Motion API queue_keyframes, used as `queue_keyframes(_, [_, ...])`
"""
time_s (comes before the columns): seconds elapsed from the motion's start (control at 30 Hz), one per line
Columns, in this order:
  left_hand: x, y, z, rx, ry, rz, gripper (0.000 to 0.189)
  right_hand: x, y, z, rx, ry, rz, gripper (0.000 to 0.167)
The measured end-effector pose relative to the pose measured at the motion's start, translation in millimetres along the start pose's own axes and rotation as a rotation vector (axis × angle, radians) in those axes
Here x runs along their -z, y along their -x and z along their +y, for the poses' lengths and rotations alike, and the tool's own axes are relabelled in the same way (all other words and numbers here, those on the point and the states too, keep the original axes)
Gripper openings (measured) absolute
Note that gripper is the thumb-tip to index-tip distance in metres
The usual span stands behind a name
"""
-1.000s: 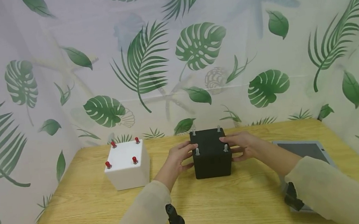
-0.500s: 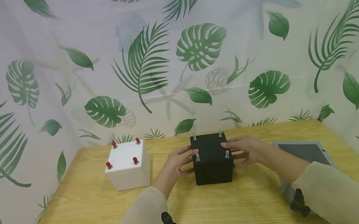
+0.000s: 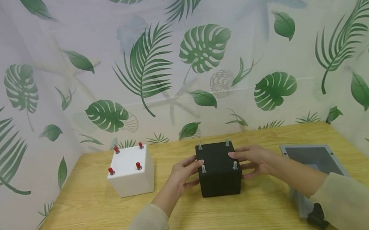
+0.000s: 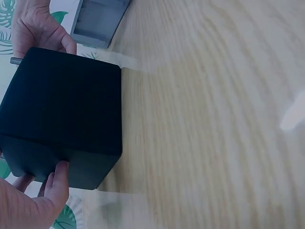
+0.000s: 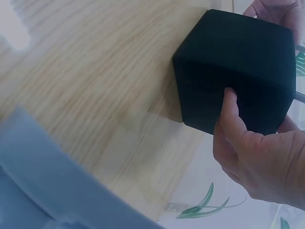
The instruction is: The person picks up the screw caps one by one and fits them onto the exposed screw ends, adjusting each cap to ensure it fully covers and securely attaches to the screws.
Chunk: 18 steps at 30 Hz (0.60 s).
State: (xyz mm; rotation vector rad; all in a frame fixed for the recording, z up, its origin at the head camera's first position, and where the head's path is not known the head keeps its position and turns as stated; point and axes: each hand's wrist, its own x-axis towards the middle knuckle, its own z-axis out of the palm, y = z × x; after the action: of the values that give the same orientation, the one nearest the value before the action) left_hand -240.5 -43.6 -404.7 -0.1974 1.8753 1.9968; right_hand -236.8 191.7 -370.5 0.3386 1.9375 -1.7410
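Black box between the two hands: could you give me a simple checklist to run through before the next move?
1. Left hand on the black box: ok, it grips the left side.
2. Right hand on the box: ok, it grips the opposite side.
3. Four pegs on top: ok, all in view and standing up.
4. White box out of the way: ok, it stands apart on the left.
5. Right sleeve clear of the gray tray: cannot tell, they overlap in the head view.
6. Black box flat on the table: cannot tell, its underside is hidden.
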Motion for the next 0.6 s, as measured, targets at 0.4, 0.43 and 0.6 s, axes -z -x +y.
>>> queue_keyframes(0.4, [-6.5, 17.4, -9.9, -0.034, 0.002, 0.013, 0.062, 1, 12.4, 11, 0.009, 0.019, 0.043, 0.073])
queue_keyframes(0.43, [-6.7, 19.0, -11.2, -0.037, -0.003, 0.014, 0.062, 1, 13.5, 13, 0.009, 0.022, 0.045, 0.072])
queue_keyframes(0.6, [-6.4, 24.5, -16.7, -0.057, -0.025, 0.021, 0.063, -2, 21.2, 18, 0.028, 0.031, 0.04, 0.073])
